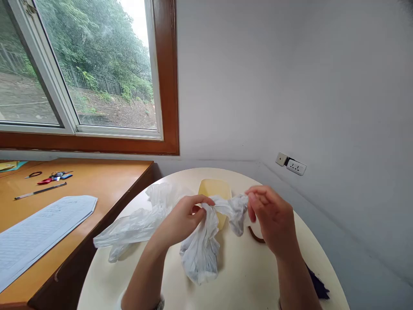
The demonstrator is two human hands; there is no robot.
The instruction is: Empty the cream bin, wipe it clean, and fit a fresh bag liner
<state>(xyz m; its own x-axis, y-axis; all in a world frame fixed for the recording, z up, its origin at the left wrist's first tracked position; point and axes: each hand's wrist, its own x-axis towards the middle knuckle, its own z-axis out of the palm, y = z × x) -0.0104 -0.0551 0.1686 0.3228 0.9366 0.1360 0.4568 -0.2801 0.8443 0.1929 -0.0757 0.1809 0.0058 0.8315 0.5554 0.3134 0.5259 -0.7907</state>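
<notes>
My left hand pinches a crumpled white plastic bag above the round cream table. My right hand grips the same bag's twisted upper end, fingers closed on it. The bag hangs down between both hands. A second thin plastic bag lies spread on the table to the left, partly behind my left hand. A pale yellow flat object sits behind the bags, half hidden.
A brown curved strip lies under my right hand and dark cloth at the table's right edge. A wooden desk on the left holds papers, a pen and scissors. A wall socket is at right.
</notes>
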